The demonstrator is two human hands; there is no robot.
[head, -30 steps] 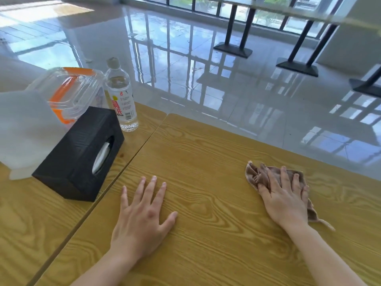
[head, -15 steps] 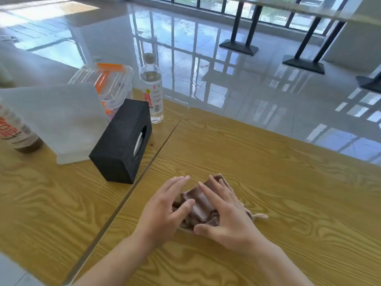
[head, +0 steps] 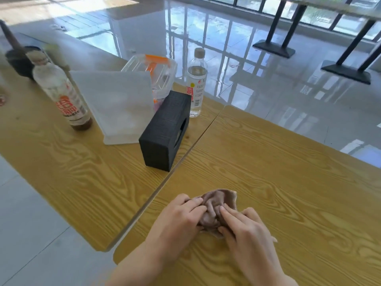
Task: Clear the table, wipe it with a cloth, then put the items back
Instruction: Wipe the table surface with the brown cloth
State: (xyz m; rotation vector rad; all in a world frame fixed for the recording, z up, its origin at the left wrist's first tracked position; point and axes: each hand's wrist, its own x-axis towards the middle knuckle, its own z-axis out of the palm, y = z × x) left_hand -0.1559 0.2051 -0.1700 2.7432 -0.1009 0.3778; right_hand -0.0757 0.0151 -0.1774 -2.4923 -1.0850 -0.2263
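A crumpled brown cloth (head: 214, 205) lies on the right wooden table (head: 288, 182) near its front left corner. My left hand (head: 177, 219) and my right hand (head: 245, 230) both grip the cloth, bunching it between their fingers. On the adjoining left table (head: 61, 172) stand a black tissue box (head: 165, 131), a clear water bottle (head: 195, 83), a bottle with dark liquid at its bottom (head: 61, 93), a frosted white pouch (head: 119, 106) and a clear plastic container with an orange clip (head: 152, 69).
A dark pot with a handle (head: 18, 58) sits at the far left of the left table. A narrow gap (head: 185, 153) separates the two tables. Glossy tiled floor lies beyond, with black table bases (head: 274, 48) at the back right.
My right hand slid the cloth left across the table to the front left corner. My left hand lifted off the table and joined it, and both now bunch the cloth. The view shifted left.
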